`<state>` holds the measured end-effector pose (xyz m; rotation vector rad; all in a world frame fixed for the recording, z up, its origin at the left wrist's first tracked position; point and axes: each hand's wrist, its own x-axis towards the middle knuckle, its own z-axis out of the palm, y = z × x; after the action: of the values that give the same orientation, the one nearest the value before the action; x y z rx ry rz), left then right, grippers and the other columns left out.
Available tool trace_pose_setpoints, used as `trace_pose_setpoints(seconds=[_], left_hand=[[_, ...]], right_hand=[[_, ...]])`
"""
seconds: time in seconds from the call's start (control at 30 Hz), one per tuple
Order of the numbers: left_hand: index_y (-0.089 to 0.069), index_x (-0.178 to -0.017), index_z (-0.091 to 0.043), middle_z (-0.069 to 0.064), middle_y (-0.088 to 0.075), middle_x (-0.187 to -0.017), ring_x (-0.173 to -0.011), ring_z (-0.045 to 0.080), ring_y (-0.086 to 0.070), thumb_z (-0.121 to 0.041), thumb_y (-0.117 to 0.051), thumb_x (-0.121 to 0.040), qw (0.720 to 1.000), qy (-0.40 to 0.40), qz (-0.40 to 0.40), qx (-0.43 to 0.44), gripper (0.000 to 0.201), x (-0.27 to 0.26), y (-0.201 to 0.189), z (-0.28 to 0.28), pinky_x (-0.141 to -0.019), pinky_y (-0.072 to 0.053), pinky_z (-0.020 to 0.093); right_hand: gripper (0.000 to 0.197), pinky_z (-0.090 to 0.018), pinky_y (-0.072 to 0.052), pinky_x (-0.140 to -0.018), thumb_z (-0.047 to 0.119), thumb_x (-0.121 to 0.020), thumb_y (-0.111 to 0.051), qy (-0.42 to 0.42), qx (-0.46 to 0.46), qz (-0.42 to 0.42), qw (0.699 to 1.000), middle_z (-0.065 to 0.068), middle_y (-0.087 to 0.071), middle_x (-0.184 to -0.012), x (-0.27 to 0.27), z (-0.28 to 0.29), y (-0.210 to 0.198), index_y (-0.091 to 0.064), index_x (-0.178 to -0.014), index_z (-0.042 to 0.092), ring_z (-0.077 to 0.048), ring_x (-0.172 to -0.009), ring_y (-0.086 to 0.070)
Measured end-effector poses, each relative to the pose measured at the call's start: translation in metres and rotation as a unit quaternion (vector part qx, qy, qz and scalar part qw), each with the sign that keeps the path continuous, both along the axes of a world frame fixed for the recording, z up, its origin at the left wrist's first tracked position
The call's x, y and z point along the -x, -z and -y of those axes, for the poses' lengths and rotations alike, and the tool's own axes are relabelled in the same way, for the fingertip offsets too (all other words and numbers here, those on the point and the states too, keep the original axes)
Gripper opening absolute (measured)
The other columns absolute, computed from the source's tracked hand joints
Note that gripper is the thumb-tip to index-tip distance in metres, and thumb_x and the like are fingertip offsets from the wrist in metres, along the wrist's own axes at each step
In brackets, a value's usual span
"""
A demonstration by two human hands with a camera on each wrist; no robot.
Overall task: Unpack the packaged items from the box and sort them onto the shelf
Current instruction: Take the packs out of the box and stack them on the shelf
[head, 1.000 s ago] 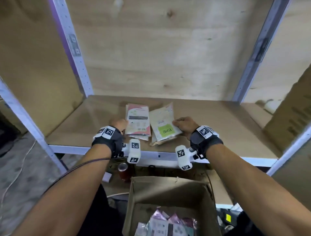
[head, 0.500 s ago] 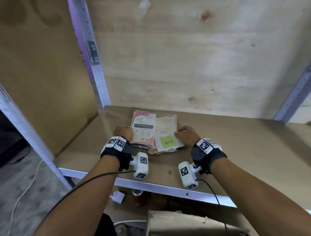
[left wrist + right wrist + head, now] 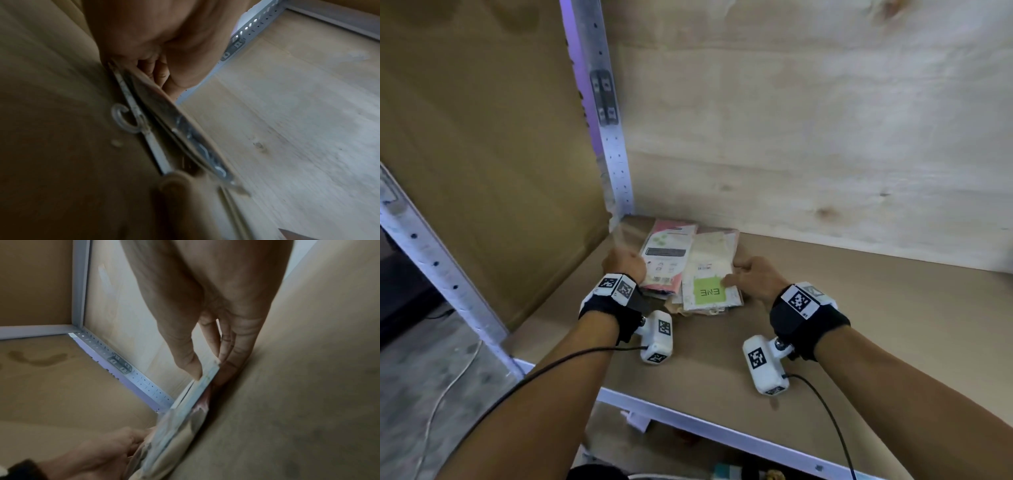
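Packaged items held from both sides on the shelf.

The stack of flat packets point(image 3: 690, 270) was laid on the shelf board point(image 3: 859, 308), near the back-left corner by the perforated post point(image 3: 607, 113). Its left edge was gripped by the left hand point(image 3: 624, 265) with curled fingers; its right edge was pinched between thumb and fingers of the right hand point(image 3: 753, 279).
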<state>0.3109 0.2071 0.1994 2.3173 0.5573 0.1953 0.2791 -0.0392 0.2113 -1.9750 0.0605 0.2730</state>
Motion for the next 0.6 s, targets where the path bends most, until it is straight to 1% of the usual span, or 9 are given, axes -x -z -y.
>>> trace_pose_setpoints(seconds=[0.07, 0.17, 0.27, 0.33, 0.4, 0.43, 0.47, 0.53, 0.6], left_hand=[[-0.063, -0.131, -0.006, 0.019, -0.065, -0.128, -0.118, 0.040, -0.059, -0.012, -0.053, -0.097, 1.000, 0.000, 0.004, -0.008, 0.036, -0.004, 0.000, -0.007, -0.101, -0.047, 0.040], [-0.071, -0.116, 0.002, 0.022, -0.068, -0.124, -0.115, 0.040, -0.062, -0.011, -0.054, -0.096, 1.000, -0.004, 0.013, 0.009, 0.029, -0.010, -0.004, -0.016, -0.098, -0.050, 0.041], [-0.071, -0.114, 0.006, 0.025, -0.068, -0.119, -0.113, 0.039, -0.064, -0.011, -0.055, -0.096, 0.999, 0.002, 0.015, 0.036, 0.029, -0.010, -0.009, -0.023, -0.096, -0.051, 0.041], [-0.069, -0.114, 0.007, 0.026, -0.068, -0.120, -0.113, 0.039, -0.064, -0.015, -0.059, -0.095, 0.999, 0.015, 0.006, 0.052, 0.031, -0.007, -0.013, -0.025, -0.098, -0.051, 0.042], [-0.068, -0.115, 0.010, 0.026, -0.067, -0.122, -0.113, 0.039, -0.064, -0.018, -0.062, -0.095, 0.997, 0.049, -0.002, 0.059, 0.035, 0.001, -0.018, -0.024, -0.100, -0.050, 0.045], [-0.067, -0.117, 0.009, 0.025, -0.066, -0.123, -0.113, 0.038, -0.064, -0.020, -0.064, -0.095, 0.996, 0.062, -0.006, 0.063, 0.036, 0.005, -0.020, -0.023, -0.101, -0.050, 0.046], [-0.066, -0.119, 0.006, 0.023, -0.066, -0.125, -0.114, 0.037, -0.064, -0.022, -0.065, -0.094, 0.995, 0.071, -0.008, 0.066, 0.037, 0.012, -0.024, -0.022, -0.102, -0.049, 0.045], [-0.063, -0.124, 0.002, 0.020, -0.065, -0.127, -0.116, 0.035, -0.062, -0.025, -0.065, -0.094, 0.995, 0.087, -0.007, 0.054, 0.041, 0.028, -0.032, -0.020, -0.103, -0.048, 0.044], [-0.062, -0.125, 0.001, 0.017, -0.066, -0.126, -0.115, 0.033, -0.063, -0.028, -0.065, -0.093, 0.995, 0.098, 0.004, 0.024, 0.043, 0.047, -0.039, -0.016, -0.101, -0.049, 0.042]], right_hand=[[0.033, -0.040, -0.054, -0.098, 0.000, -0.085, -0.070, -0.002, 0.010, 0.010, 1.000, -0.017, -0.069, -0.121, -0.006, -0.008, 0.002, -0.065, -0.117, -0.005, -0.029, -0.109, -0.068], [0.028, -0.045, -0.055, -0.095, 0.008, -0.082, -0.075, -0.008, 0.042, 0.013, 0.999, -0.014, -0.073, -0.111, -0.013, -0.019, 0.005, -0.072, -0.108, -0.001, -0.027, -0.103, -0.070], [0.011, -0.041, -0.058, -0.088, 0.013, -0.080, -0.078, -0.024, 0.067, -0.002, 0.997, -0.008, -0.074, -0.095, -0.016, -0.028, 0.007, -0.070, -0.087, 0.008, -0.024, -0.092, -0.071], [0.012, -0.039, -0.058, -0.082, 0.015, -0.080, -0.078, -0.030, 0.079, -0.006, 0.996, -0.004, -0.072, -0.087, -0.013, -0.031, 0.003, -0.066, -0.080, 0.014, -0.022, -0.083, -0.069], [0.017, -0.040, -0.056, -0.080, 0.017, -0.084, -0.075, -0.044, 0.089, -0.016, 0.995, -0.012, -0.072, -0.094, -0.003, -0.031, -0.005, -0.069, -0.095, 0.006, -0.026, -0.082, -0.068], [0.025, -0.038, -0.055, -0.075, 0.017, -0.086, -0.073, -0.053, 0.089, -0.024, 0.994, -0.016, -0.071, -0.093, 0.003, -0.030, -0.010, -0.068, -0.106, 0.001, -0.026, -0.077, -0.066], [0.031, -0.036, -0.052, -0.067, 0.015, -0.089, -0.070, -0.059, 0.084, -0.032, 0.994, -0.017, -0.066, -0.087, 0.010, -0.030, -0.015, -0.065, -0.114, -0.002, -0.025, -0.070, -0.061], [0.035, -0.029, -0.047, -0.058, 0.012, -0.094, -0.063, -0.065, 0.072, -0.052, 0.994, -0.012, -0.054, -0.075, 0.031, -0.028, -0.024, -0.056, -0.127, 0.000, -0.020, -0.058, -0.051], [0.042, -0.026, -0.046, -0.055, 0.012, -0.097, -0.059, -0.066, 0.074, -0.065, 0.993, -0.010, -0.052, -0.072, 0.054, -0.023, -0.032, -0.046, -0.135, -0.002, -0.018, -0.056, -0.049]])
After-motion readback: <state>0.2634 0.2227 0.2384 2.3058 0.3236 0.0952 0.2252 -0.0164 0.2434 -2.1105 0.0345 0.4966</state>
